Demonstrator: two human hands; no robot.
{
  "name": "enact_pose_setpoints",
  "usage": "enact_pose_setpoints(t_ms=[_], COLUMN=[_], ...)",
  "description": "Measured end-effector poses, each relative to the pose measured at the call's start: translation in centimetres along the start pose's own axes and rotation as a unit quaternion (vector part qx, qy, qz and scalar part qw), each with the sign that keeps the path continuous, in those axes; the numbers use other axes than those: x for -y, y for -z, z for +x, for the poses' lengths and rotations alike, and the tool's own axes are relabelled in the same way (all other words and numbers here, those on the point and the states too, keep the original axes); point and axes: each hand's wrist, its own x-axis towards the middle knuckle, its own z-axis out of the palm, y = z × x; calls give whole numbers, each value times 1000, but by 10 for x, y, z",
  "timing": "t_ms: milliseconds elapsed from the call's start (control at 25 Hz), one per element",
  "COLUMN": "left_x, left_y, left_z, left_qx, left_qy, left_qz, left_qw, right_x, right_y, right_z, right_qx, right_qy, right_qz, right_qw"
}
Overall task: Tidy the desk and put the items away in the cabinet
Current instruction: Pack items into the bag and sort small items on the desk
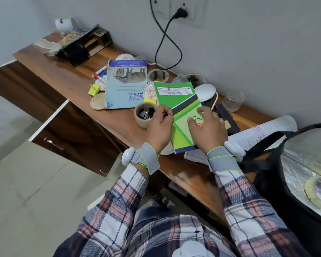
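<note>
The desk runs slantwise from far left to near right, its front edge passing just under the wrists. Tiled floor lies open to the left, though a cabinet door juts out into it below the desk. The back edge meets a pale wall, where a black cable loops down from a socket. The surface is brown wood, bare at mid-left and crowded elsewhere. Both hands hold the green pad over the desk's near side. The left hand has its fingers curled, pinching the pad's left edge. The right hand is bent over the right edge with its thumb pressed on the cover. Just left of the pad sits a tape roll filled with clips, and behind that lies a blue magazine. A clear cup stands to the right by the wall. A black bag blocks the right end, and an organiser closes the far end.
</note>
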Motion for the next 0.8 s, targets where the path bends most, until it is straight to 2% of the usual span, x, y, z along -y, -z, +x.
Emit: enact_pose_setpoints(t_ms=[320,480,680,800], left_x=[15,21,36,47], left_y=[68,109,156,178], left_z=[4,30,77,106], left_qx=[-73,-91,-104,-105], left_qy=[48,47,76,66], left_qz=[9,57,141,171], left_qw=[996,993,982,977], right_x=[55,97,140,155], right_y=[-37,-63,-98,-120], right_z=[-10,5,30,47], right_qx=[45,57,109,126], right_qy=[58,69,90,92], right_qz=[74,80,43,15], right_qw=[995,993,989,988])
